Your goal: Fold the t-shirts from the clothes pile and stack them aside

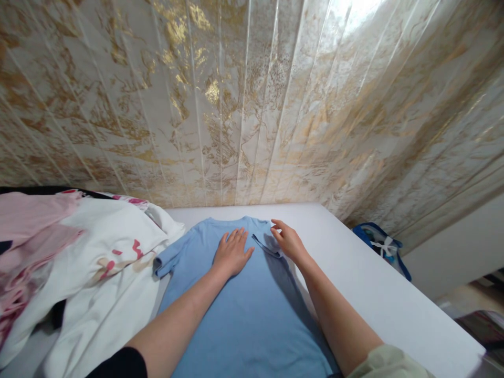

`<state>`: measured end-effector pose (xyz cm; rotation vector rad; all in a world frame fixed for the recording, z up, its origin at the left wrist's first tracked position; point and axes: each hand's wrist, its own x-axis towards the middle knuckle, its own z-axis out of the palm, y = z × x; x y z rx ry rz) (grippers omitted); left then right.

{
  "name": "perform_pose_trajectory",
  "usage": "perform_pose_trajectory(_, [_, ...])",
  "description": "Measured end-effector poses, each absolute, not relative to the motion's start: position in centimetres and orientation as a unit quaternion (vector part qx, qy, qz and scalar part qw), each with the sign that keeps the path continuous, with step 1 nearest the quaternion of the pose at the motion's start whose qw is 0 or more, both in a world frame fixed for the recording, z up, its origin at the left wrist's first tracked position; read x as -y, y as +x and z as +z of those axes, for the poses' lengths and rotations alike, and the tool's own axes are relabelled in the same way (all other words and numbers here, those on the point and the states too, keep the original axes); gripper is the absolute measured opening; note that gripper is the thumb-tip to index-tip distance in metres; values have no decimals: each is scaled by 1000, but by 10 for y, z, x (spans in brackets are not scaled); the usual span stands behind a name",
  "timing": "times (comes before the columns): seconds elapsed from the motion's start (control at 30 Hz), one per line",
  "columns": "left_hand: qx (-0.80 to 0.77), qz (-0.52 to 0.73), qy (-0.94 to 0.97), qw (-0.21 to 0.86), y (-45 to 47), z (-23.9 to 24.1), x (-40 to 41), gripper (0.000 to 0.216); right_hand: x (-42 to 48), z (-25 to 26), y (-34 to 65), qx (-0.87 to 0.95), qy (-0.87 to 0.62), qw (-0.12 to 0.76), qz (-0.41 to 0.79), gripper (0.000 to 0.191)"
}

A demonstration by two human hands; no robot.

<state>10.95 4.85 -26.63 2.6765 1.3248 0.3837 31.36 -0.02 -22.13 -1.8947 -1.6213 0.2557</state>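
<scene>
A blue shirt [252, 315] is lying on the white table [366, 283], its collar [228, 223] facing the far edge and one sleeve [170, 258] sticking out to the left. The left hand [233, 252] is resting open, palm down, on the shirt's far part. The right hand [289, 241] is bending its fingers at the shirt's right shoulder; whether it is gripping cloth, I cannot tell. Clothes [114, 236] are lying to the left, and a curtain [220, 105] is hanging at the far side.
</scene>
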Motion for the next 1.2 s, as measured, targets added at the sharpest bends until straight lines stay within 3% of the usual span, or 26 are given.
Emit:
perform_pose_trajectory(0.13, [-437,127,888,68,109,-265,-49,61,3,-216,334,575,-763,287,69,31])
perform_pose_trajectory(0.33, [-438,130,887,64,109,-266,-48,59,12,-215,330,637,-727,140,215,21])
perform_pose_trajectory(0.43, [-438,131,887,60,109,-266,-48,60,15,-208,323,627,-745,100,203,18])
perform_pose_trajectory(0.63, [-436,128,889,54,109,-265,-48,59,16,-218,298,623,-759,188,24,38])
perform_pose_trajectory(0.83, [-433,129,891,47,109,-266,-47,60,12,-252,266,668,-741,67,21,57])
perform_pose_trajectory(1.03, [-436,113,889,81,111,-261,-46,61,15,-253,265,669,-741,58,8,58])
perform_pose_trajectory(1.2, [-468,103,872,101,91,-228,-50,51,17,-253,264,669,-741,60,4,55])
